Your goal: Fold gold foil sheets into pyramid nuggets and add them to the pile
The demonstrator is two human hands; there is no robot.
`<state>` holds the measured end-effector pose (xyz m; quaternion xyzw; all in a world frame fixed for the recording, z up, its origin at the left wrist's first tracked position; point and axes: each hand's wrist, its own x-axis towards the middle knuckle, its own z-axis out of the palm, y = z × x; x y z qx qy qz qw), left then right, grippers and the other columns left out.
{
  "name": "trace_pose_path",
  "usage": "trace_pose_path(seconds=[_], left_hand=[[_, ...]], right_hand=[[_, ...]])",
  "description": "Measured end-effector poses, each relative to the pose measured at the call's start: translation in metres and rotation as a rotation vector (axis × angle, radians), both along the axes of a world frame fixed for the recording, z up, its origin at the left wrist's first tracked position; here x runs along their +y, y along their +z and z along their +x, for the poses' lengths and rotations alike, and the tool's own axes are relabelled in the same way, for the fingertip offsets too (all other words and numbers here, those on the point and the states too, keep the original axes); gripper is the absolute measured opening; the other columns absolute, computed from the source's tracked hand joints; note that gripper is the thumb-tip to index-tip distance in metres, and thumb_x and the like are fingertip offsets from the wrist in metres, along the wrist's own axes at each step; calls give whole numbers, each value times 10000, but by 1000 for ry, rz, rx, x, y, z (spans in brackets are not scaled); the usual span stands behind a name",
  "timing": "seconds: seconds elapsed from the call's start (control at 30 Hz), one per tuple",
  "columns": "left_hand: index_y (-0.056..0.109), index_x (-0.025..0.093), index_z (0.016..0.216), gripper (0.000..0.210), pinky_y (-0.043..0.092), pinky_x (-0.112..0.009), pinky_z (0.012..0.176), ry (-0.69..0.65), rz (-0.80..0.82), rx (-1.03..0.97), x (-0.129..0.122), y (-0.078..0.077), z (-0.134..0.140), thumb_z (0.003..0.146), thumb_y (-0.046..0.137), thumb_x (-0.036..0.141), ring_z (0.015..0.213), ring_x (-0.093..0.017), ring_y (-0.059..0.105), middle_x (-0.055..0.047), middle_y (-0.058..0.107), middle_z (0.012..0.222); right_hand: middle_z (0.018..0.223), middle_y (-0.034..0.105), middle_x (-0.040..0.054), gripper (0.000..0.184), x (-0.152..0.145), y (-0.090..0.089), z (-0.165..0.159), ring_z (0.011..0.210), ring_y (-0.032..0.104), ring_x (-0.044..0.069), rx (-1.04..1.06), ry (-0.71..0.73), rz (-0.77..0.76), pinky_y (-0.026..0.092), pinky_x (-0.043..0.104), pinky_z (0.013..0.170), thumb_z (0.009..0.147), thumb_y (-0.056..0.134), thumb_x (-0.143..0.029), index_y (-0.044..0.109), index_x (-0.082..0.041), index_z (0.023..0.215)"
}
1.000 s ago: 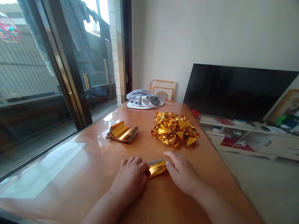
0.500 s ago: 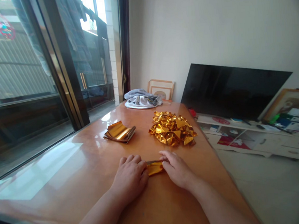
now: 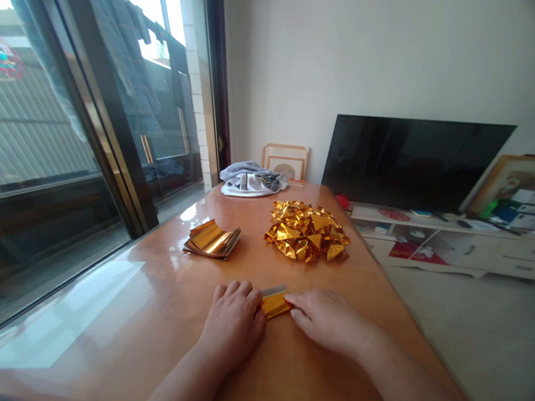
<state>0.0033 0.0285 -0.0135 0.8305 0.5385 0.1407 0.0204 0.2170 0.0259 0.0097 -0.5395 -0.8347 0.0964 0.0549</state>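
Note:
A partly folded sheet of gold foil paper (image 3: 275, 305) lies on the table in front of me, with a pale grey strip along its far edge. My left hand (image 3: 235, 319) is closed on its left end, thumb and curled fingers against the paper. At the right end, my right hand (image 3: 327, 317) has its fingers together, with the fingertips pinching the paper's edge. Beyond the left hand sits a stack of flat gold foil sheets (image 3: 212, 239). A heap of folded gold foil pieces (image 3: 308, 231) stands beyond the right hand.
The glossy wooden table (image 3: 166, 322) carries a pile of grey and white cloth (image 3: 254, 178) at its far end. A low white cabinet (image 3: 483, 256) with a black television (image 3: 418, 159) stands to the right. Sliding glass doors (image 3: 102, 127) run along the left.
My right fingers have come down from the far edge to the paper's right end, uncovering the grey strip. The left hand keeps its hold. The view has shifted slightly.

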Motion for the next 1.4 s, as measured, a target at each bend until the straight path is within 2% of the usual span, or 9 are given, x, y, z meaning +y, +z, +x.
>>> trace_pose_path(seconds=[0.2, 0.4, 0.7, 0.8, 0.9, 0.97, 1.03, 1.2, 1.4], left_hand=[[638, 238, 878, 179, 349, -398, 829, -38, 8, -2, 0, -2, 0, 927, 468, 257, 958, -255, 537, -64, 608, 956], [673, 259, 953, 236, 370, -372, 844, -152, -53, -37, -2, 3, 2, 935, 443, 210, 981, -243, 541, -67, 612, 1012], [687, 266, 975, 245, 367, -371, 838, -172, -83, -30, -1, 3, 1, 942, 450, 214, 973, -242, 557, -63, 640, 998], [691, 277, 982, 250, 363, -374, 831, -174, -74, -26, -1, 2, 0, 958, 444, 244, 977, -245, 558, -54, 647, 995], [697, 289, 985, 256, 360, -381, 827, -173, -65, -24, 0, 1, -1, 967, 443, 270, 975, -248, 560, -48, 649, 989], [701, 299, 1004, 249, 358, -386, 830, -174, -56, -25, 0, 0, -1, 959, 458, 265, 979, -249, 561, -45, 651, 993], [703, 305, 1026, 241, 356, -390, 838, -175, -48, -31, 1, -2, -1, 942, 484, 250, 990, -251, 561, -44, 653, 1004], [712, 301, 1044, 239, 348, -389, 839, -180, -45, -49, 1, -5, -2, 927, 511, 246, 997, -250, 564, -53, 657, 1014], [708, 305, 1030, 239, 324, -391, 824, -186, -21, -67, 3, -8, -4, 931, 500, 241, 965, -235, 570, -35, 665, 1025]], right_hand=[[1031, 777, 55, 356, 0, -3, 2, 925, 719, 259, -26, -5, 1, 484, 352, 817, 972, 444, -349, 702, -318, 1216], [1035, 774, 64, 368, -2, -3, 2, 928, 717, 260, -41, -12, 11, 480, 352, 818, 968, 447, -359, 679, -308, 1249], [1001, 756, 68, 349, -1, -5, 1, 911, 694, 250, -69, -25, 7, 465, 346, 805, 961, 469, -346, 657, -290, 1249], [1038, 721, 87, 346, -2, 1, -3, 948, 655, 260, -90, -38, 95, 464, 365, 830, 965, 459, -311, 654, -253, 1244], [1125, 694, 93, 354, -9, 6, -12, 1048, 606, 260, -56, 24, 176, 442, 385, 931, 968, 447, -257, 643, -229, 1263], [1182, 689, 87, 345, -17, 5, -19, 1083, 594, 248, -21, 99, 151, 423, 384, 989, 970, 447, -246, 652, -218, 1246], [1290, 657, 106, 397, -24, 0, -25, 1169, 569, 260, -13, 138, 118, 392, 397, 1053, 969, 458, -262, 615, -185, 1325], [1523, 465, 195, 573, -30, -16, -30, 1392, 426, 341, -105, 133, 15, 278, 500, 1168, 983, 436, -347, 462, -88, 1494], [1541, 434, 185, 554, -28, -3, -24, 1445, 373, 335, -187, 87, -66, 230, 541, 1192, 984, 396, -344, 509, -93, 1466]])
